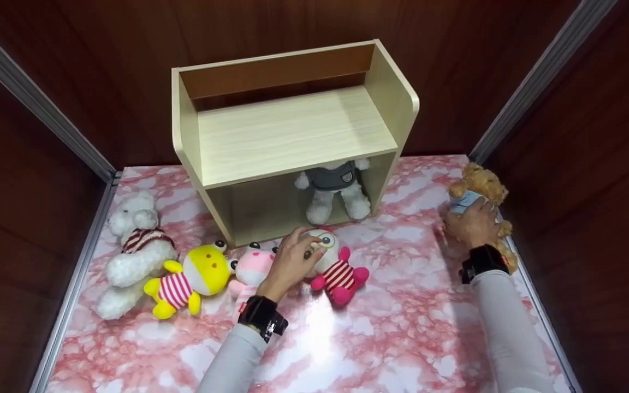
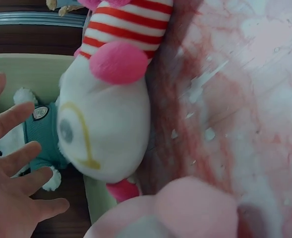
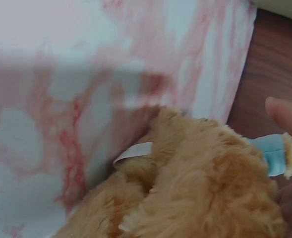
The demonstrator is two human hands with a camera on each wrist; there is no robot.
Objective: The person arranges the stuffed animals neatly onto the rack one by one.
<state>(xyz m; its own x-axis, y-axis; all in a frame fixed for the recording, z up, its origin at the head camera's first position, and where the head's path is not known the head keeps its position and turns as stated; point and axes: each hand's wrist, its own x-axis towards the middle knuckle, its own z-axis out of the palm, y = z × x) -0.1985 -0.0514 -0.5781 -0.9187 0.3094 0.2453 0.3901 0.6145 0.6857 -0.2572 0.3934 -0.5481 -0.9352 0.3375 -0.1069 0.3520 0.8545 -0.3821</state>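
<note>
Fingers [image 2: 22, 157] of the left hand [image 1: 287, 265] are standing spread wide, near-straight, beside the head of the pink doll in striped clothing [image 1: 339, 275]; whether the tips are touching it cannot be told. The left forearm, in a pale sleeve [image 1: 232, 360], is slanting up and to the right from the lower edge, a black wrist device [image 1: 262, 318] sitting just below the hand. The doll is lying on the worktop [image 1: 402, 349] in front of the shelf unit [image 1: 298, 131], its head toward the unit, its legs pointing away.

The right arm is extending nearly straight forward, the right hand [image 1: 473, 222] resting over the blue-clothed middle of the brown bear [image 1: 486, 183]. The right wrist view is showing one extended digit beside the fur; the other fingertips are hidden, so their closure cannot be told. The bear is leaning by the right wall, at the worktop edge.

A pink-and-white plush [image 1: 254, 263] is lying partly behind the left hand, beside a yellow plush [image 1: 208, 267]. A white plush in a striped top [image 1: 140, 267] is lying farther left. A grey-shirted white plush [image 1: 332, 179] is occupying the unit's lower compartment.
</note>
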